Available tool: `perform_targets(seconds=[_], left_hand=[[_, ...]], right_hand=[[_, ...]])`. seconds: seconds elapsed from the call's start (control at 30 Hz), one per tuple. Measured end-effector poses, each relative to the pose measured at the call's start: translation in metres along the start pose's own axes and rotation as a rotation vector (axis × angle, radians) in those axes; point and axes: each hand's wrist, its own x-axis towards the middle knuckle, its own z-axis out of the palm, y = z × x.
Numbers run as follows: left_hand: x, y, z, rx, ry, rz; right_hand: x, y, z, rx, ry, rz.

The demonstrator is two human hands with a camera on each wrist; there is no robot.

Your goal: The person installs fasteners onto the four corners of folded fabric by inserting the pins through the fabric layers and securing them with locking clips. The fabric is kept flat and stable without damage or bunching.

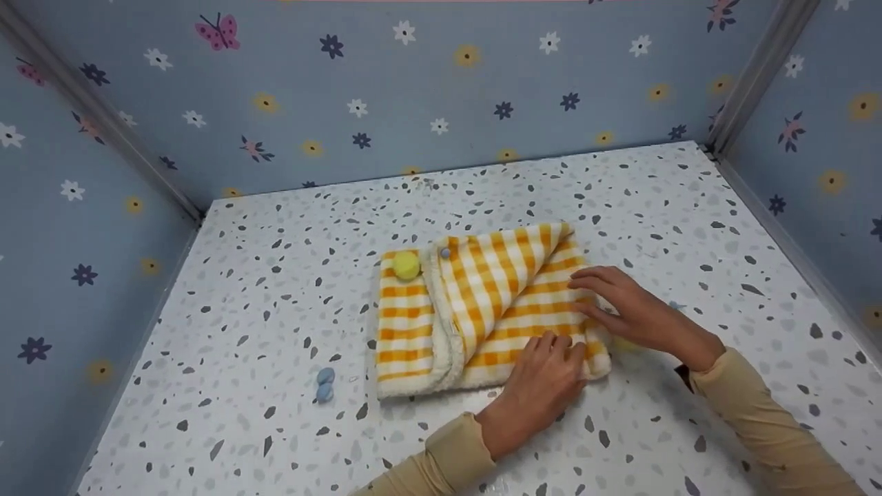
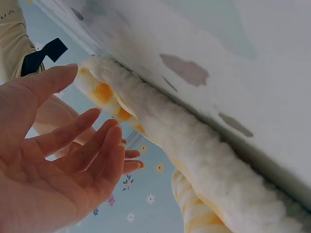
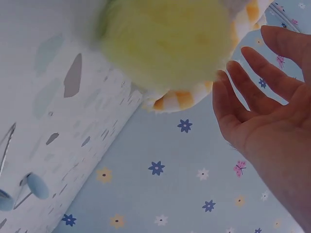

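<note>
A yellow-and-white checked cloth with a white fleecy lining lies folded on the table, one flap turned over diagonally. My left hand rests on its lower right part, fingers loosely bent. Just over the right edge is my right hand, its fingers spread and slightly curved above the checks. One yellow pompom shows at the cloth's upper left. Another yellow pompom hangs by the right edge, mostly hidden under the right hand in the head view. A small blue-grey ball sits at the flap's corner.
A pair of small blue balls lies on the speckled table left of the cloth. Blue oval pieces with thin cord lie to the right. Flower-patterned panels wall the table at the back and both sides.
</note>
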Motion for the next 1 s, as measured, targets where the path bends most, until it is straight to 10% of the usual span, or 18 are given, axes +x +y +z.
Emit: perform_targets(seconds=[0.53,1.0], left_hand=[[-0.004,-0.004,0.001,0.055,-0.052,0.023],[0.000,-0.011,-0.002,-0.358,0.008,-0.103]], right_hand=[[-0.022,0.002,-0.005,0.002,0.008,0.105],[-0.039,0.008,-0.016,0.012,0.037,0.166]])
